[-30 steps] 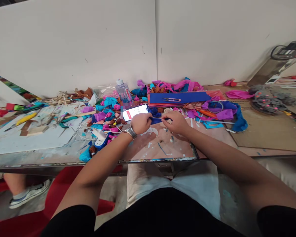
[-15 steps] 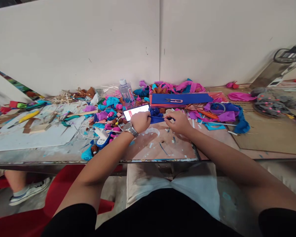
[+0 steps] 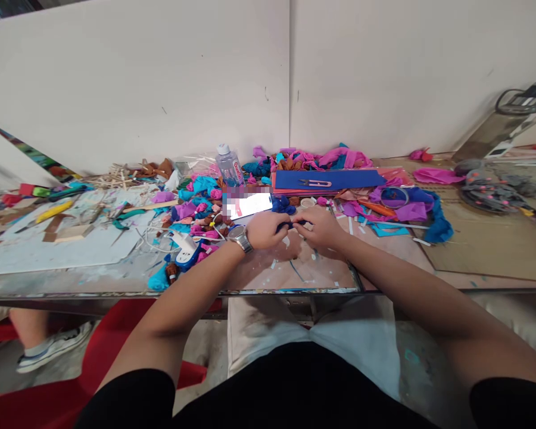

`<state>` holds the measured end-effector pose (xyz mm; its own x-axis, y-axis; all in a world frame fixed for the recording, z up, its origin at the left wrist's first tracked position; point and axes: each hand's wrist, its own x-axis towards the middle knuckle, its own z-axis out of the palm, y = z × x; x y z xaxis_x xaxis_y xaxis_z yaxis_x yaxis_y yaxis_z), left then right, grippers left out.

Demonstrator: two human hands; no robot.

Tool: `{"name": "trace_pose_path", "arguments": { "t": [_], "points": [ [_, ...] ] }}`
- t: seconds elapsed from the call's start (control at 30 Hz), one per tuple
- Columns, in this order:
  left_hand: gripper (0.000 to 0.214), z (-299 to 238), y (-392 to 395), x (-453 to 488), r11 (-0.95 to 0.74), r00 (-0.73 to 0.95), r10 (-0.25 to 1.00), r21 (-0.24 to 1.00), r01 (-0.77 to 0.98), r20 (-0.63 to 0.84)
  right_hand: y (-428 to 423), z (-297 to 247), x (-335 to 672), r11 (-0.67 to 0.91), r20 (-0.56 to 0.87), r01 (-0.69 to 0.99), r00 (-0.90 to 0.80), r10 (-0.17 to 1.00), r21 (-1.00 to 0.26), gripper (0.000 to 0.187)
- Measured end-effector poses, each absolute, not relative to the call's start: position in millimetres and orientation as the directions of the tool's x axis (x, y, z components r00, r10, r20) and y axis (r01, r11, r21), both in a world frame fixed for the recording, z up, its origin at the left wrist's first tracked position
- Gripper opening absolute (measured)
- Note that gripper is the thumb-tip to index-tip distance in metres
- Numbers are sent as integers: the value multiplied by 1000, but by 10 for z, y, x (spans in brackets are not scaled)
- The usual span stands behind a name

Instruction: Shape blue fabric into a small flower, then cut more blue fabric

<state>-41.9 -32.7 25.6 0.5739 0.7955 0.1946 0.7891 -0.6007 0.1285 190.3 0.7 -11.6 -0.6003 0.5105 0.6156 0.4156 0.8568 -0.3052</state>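
Note:
My left hand (image 3: 267, 230), with a metal watch (image 3: 240, 238) on its wrist, pinches one side of a small dark blue piece of crepe paper (image 3: 290, 225). The fingertips of my right hand (image 3: 319, 227) close on its other side, so the two hands almost meet. Most of the piece is hidden by my fingers. Just beyond my left hand lies a phone (image 3: 252, 205) with a lit screen. Bunched blue paper (image 3: 283, 205) rests behind the hands, beside a roll of tape (image 3: 307, 203).
Behind the hands, pink-handled thread snips (image 3: 315, 183) lie on a stack of blue sheets (image 3: 357, 177). A clear bottle (image 3: 228, 167) stands left of them. Crumpled coloured paper (image 3: 201, 187) spreads around a white-and-blue power strip (image 3: 188, 255). A yellow cutter (image 3: 53, 211) lies far left.
My hands have drawn together and slightly toward me. The blue piece, stretched out between them before, is now bunched at my fingertips. More of the phone shows.

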Motion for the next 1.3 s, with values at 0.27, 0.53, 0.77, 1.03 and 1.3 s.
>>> {"name": "trace_pose_path", "arguments": {
  "t": [0.27, 0.53, 0.77, 1.03, 1.3],
  "points": [
    [25, 229, -277, -447, -652, 635, 747, 408, 639, 200, -3, -110, 1900, 885, 613, 392, -643, 459, -252, 16],
    [25, 238, -262, -436, -439, 612, 789, 746, 502, 53, 35, -147, 1906, 882, 634, 408, -623, 457, -235, 16],
    [36, 220, -232, -441, -85, 577, 810, 952, 293, -105, 11, -97, 1899, 899, 680, 403, -613, 403, -170, 17],
    [47, 296, -212, -522, -10, 663, 736, 977, 215, -138, 26, -118, 1914, 880, 679, 431, -588, 440, -197, 14],
    [38, 272, -203, -497, -86, 617, 779, 955, 285, -115, 33, -135, 1913, 890, 665, 395, -606, 438, -226, 17]
  ]
}}
